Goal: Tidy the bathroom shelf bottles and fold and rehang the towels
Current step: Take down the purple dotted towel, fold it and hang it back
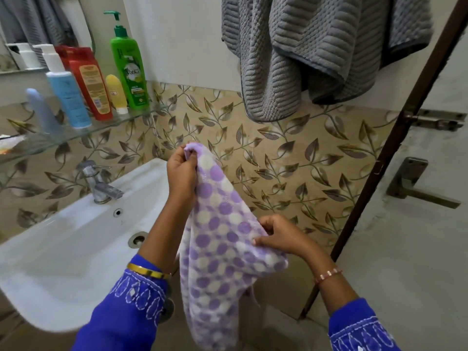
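The purple-and-white dotted towel [217, 239] hangs in the air just to the right of the white sink [63, 249], held up by both of the person's hands and drooping in a long loose fold below them, past the sink's front edge. The left hand [181, 171] is the higher one, raised above the sink's right rim, its fingers and thumb pinching a bunched corner of the cloth at the very top. The right hand [281, 235] sits lower and farther from the sink, thumb and fingers curled on the towel's right edge, pulling it a little sideways so the cloth stretches on a slant between the two grips. Both wrists wear bangles and come out of blue embroidered sleeves. Above the sink, along the leaf-patterned tiles, runs a glass shelf [141, 115] with bottles standing upright in a row: a green pump bottle [129, 72] at the right end, then a small yellow tube [116, 93] standing on its cap, a red bottle [88, 82], a blue-and-white pump bottle [67, 95] and a pale blue tube [43, 112] farthest left, each close beside its neighbour. The chrome tap [98, 183] stands at the sink's back rim under that shelf. High up and to the right of the sink, a grey ribbed towel [316, 54] hangs bunched against the wall. Farther right still is a door [417, 224] with a brown edge, a bolt and a lever handle.
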A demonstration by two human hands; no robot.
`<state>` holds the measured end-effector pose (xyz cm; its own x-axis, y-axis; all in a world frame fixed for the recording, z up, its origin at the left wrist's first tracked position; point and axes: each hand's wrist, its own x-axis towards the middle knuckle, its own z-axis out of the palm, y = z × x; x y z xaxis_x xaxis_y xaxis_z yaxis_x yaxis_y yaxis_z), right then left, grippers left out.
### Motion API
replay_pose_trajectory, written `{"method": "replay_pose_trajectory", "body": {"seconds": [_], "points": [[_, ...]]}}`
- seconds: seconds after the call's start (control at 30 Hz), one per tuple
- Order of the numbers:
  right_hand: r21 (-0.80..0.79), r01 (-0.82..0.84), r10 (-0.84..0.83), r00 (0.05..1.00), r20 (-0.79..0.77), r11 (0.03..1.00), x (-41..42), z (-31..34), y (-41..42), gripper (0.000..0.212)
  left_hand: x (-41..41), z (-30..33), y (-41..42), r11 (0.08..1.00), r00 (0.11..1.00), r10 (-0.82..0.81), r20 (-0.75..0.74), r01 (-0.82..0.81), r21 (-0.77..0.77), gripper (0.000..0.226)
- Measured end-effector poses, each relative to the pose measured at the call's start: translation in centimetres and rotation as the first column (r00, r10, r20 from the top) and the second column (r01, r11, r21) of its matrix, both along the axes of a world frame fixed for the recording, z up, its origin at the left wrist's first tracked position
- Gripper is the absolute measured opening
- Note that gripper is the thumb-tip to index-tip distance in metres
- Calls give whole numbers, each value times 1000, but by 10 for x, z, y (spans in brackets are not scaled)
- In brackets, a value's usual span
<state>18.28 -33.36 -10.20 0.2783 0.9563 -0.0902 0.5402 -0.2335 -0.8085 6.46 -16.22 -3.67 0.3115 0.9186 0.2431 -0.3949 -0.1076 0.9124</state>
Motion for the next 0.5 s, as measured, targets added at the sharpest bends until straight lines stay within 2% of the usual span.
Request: {"method": "replay_pose_trajectory", "body": {"seconds": [0.1, 0.17, 0.27, 0.33, 0.4, 0.47, 0.5], "points": [[-137, -53, 67, 992, 106, 989, 10, -20, -2, 20, -5, -1, 11, 998, 998, 56, 20, -56, -2, 33], [-216, -25, 63, 983, 174, 976, 21, -30, -4, 20, -12, -4, 20, 997, 996, 83, 27, -83, -6, 33], [-241, 119, -80, 983, 165, 963, 37, -38, -4, 13, -22, -15, 29, 993, 993, 115, 6, -115, 17, 31], [-203, 255, -214, 955, 204, 945, 47, -33, -3, 10, -25, -23, 32, 986, 985, 163, -53, -161, 52, 30], [-88, 397, -329, 849, 413, 913, 58, -22, -3, 18, -26, -30, 35, 968, 963, 234, -131, -219, 119, 30], [153, 492, -469, 622, 628, 857, 68, -8, -2, 21, -26, -35, 39, 948, 937, 295, -189, -261, 185, 25], [281, 509, -548, 509, 664, 814, 71, 0, -2, 20, -26, -37, 41, 938, 925, 317, -211, -272, 216, 20]]}}
